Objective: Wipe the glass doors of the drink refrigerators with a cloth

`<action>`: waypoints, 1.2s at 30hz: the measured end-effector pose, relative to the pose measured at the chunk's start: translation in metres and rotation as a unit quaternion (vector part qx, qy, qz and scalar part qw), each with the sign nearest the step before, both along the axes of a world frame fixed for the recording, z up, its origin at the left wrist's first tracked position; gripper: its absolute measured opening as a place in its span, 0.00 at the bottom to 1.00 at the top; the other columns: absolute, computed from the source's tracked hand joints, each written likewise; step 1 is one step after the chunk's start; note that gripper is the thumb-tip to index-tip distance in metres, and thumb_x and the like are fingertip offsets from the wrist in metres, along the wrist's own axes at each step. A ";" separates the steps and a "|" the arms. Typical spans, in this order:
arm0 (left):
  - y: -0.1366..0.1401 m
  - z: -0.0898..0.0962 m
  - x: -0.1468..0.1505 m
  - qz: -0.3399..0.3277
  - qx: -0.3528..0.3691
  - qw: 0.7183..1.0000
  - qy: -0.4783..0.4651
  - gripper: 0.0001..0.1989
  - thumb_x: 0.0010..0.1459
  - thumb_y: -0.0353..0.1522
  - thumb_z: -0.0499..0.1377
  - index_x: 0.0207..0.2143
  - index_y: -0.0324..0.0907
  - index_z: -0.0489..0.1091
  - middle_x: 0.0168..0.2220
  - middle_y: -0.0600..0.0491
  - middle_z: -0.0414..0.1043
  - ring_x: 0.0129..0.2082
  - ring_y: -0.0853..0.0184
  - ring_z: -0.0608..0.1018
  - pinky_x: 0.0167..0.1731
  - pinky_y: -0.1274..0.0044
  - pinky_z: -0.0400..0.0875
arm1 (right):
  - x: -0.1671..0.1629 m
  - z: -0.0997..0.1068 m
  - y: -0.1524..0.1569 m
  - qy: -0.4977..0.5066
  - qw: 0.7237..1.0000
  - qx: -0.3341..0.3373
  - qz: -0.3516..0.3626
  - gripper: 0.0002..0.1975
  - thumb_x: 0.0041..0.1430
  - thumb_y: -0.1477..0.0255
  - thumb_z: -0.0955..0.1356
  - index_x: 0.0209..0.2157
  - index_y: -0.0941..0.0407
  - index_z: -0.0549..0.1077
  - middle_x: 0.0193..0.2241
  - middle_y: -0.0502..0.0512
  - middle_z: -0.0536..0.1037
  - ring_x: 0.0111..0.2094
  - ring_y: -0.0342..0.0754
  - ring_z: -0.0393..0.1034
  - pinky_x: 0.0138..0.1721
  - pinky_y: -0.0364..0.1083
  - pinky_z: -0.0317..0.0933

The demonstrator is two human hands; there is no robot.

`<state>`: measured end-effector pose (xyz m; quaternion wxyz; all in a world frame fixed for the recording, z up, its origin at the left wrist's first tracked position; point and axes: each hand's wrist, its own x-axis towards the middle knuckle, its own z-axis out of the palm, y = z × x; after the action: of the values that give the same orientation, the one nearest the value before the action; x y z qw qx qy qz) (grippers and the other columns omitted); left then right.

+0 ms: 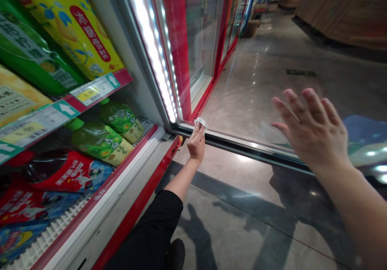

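Where left hand [196, 144] meets door frame [242, 147], white cloth [202, 121] juts past fingers [197, 129]

From the person's head, 1 camera looks forward and down, near the open glass door [242, 146], with shelves [73, 102] left of that door.

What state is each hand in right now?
Left hand: closed, holding a white cloth or tissue.
Right hand: open, nothing seen in it.
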<state>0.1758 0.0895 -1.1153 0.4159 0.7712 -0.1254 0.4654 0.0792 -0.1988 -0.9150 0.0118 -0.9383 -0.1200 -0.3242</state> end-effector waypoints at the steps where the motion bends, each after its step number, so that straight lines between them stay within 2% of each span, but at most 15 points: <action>1: 0.000 0.004 0.004 -0.009 0.000 1.000 -0.009 0.20 0.74 0.24 0.58 0.60 0.48 0.83 0.62 0.48 0.83 0.63 0.61 0.84 0.62 0.72 0.82 | -0.002 0.003 -0.007 0.003 1.000 0.004 -0.005 0.38 0.72 0.66 0.76 0.76 0.35 0.63 0.76 0.51 0.65 0.78 0.62 0.58 0.79 0.66 0.54; 4: 0.016 0.010 0.019 -0.016 -0.017 1.000 -0.009 0.21 0.74 0.24 0.59 0.63 0.47 0.81 0.66 0.47 0.80 0.67 0.60 0.81 0.67 0.71 0.79 | -0.004 0.007 -0.016 0.003 1.000 0.013 -0.002 0.38 0.70 0.65 0.77 0.75 0.32 0.64 0.76 0.50 0.65 0.78 0.63 0.58 0.78 0.66 0.56; 8: 0.039 -0.005 0.021 0.000 -0.026 0.999 0.018 0.20 0.74 0.25 0.60 0.63 0.45 0.80 0.67 0.44 0.78 0.67 0.58 0.81 0.68 0.69 0.78 | -0.005 0.006 -0.011 -0.050 0.998 -0.005 0.041 0.39 0.73 0.66 0.75 0.77 0.32 0.58 0.76 0.52 0.66 0.77 0.63 0.62 0.77 0.65 0.59; 11: 0.035 -0.021 0.009 -0.004 -0.014 1.000 0.023 0.20 0.74 0.24 0.60 0.63 0.46 0.80 0.66 0.45 0.79 0.66 0.58 0.82 0.67 0.69 0.79 | -0.004 0.004 -0.006 -0.084 0.994 -0.048 0.047 0.41 0.75 0.67 0.73 0.79 0.33 0.53 0.76 0.54 0.66 0.77 0.62 0.62 0.76 0.64 0.61; 13: 0.025 -0.025 0.004 -0.015 0.001 1.000 0.023 0.21 0.73 0.23 0.60 0.62 0.46 0.81 0.65 0.46 0.80 0.66 0.58 0.82 0.67 0.70 0.80 | -0.004 0.004 -0.006 -0.094 0.991 -0.083 0.038 0.42 0.76 0.66 0.72 0.81 0.35 0.49 0.77 0.54 0.65 0.77 0.62 0.61 0.75 0.65 0.64; 17: 0.015 -0.011 0.015 -0.035 0.035 0.999 -0.002 0.20 0.74 0.23 0.60 0.62 0.46 0.81 0.65 0.48 0.80 0.68 0.57 0.79 0.70 0.68 0.77 | -0.007 0.006 -0.008 -0.107 0.986 -0.124 0.031 0.44 0.76 0.66 0.71 0.82 0.39 0.46 0.77 0.55 0.64 0.77 0.62 0.60 0.74 0.64 0.65; 21: 0.032 0.004 0.030 -0.037 0.065 0.995 -0.065 0.24 0.75 0.21 0.58 0.67 0.45 0.77 0.69 0.46 0.76 0.71 0.57 0.75 0.73 0.67 0.74 | -0.014 0.003 -0.017 -0.094 0.985 -0.141 0.032 0.42 0.77 0.65 0.69 0.83 0.45 0.47 0.77 0.57 0.63 0.77 0.63 0.58 0.75 0.64 0.63; 25: 0.042 -0.006 0.017 -0.054 0.119 0.988 -0.078 0.27 0.75 0.20 0.57 0.70 0.46 0.73 0.69 0.45 0.76 0.71 0.57 0.75 0.71 0.66 0.77 | -0.021 -0.004 -0.024 -0.092 0.983 -0.157 0.034 0.41 0.77 0.64 0.70 0.82 0.46 0.49 0.76 0.58 0.64 0.77 0.62 0.59 0.75 0.63 0.63; 27: 0.038 -0.011 0.006 -0.080 0.147 0.983 -0.081 0.27 0.75 0.19 0.56 0.70 0.48 0.74 0.66 0.48 0.79 0.69 0.59 0.78 0.70 0.69 0.78 | -0.022 -0.007 -0.024 -0.102 0.983 -0.151 0.032 0.41 0.77 0.65 0.70 0.82 0.46 0.49 0.76 0.58 0.64 0.77 0.62 0.57 0.75 0.63 0.62; 29: 0.029 -0.009 0.000 -0.117 0.180 0.973 -0.086 0.28 0.75 0.18 0.56 0.70 0.49 0.73 0.65 0.50 0.80 0.68 0.60 0.78 0.71 0.69 0.77 | -0.022 -0.008 -0.022 -0.106 0.983 -0.147 0.026 0.43 0.76 0.65 0.71 0.83 0.46 0.48 0.76 0.58 0.64 0.78 0.63 0.56 0.76 0.64 0.61; 33: 0.014 0.013 0.008 -0.169 0.235 0.950 -0.115 0.30 0.75 0.19 0.56 0.74 0.46 0.68 0.70 0.49 0.76 0.71 0.60 0.75 0.74 0.66 0.74 | -0.023 -0.007 -0.016 -0.101 0.982 -0.160 0.030 0.48 0.73 0.70 0.74 0.83 0.47 0.45 0.75 0.58 0.66 0.77 0.62 0.56 0.76 0.62 0.62; 36: 0.013 0.019 0.013 -0.137 0.208 0.959 -0.138 0.27 0.75 0.19 0.56 0.72 0.46 0.71 0.69 0.49 0.77 0.71 0.60 0.76 0.72 0.67 0.77 | -0.026 -0.007 -0.010 -0.100 0.980 -0.169 0.045 0.47 0.74 0.78 0.72 0.83 0.50 0.46 0.74 0.57 0.67 0.78 0.57 0.54 0.77 0.57 0.59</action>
<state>0.1889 0.1028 -1.0959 0.2851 0.7443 -0.3801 0.4693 0.0534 -0.2093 -0.9219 -0.1442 -0.8831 -0.2154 -0.3910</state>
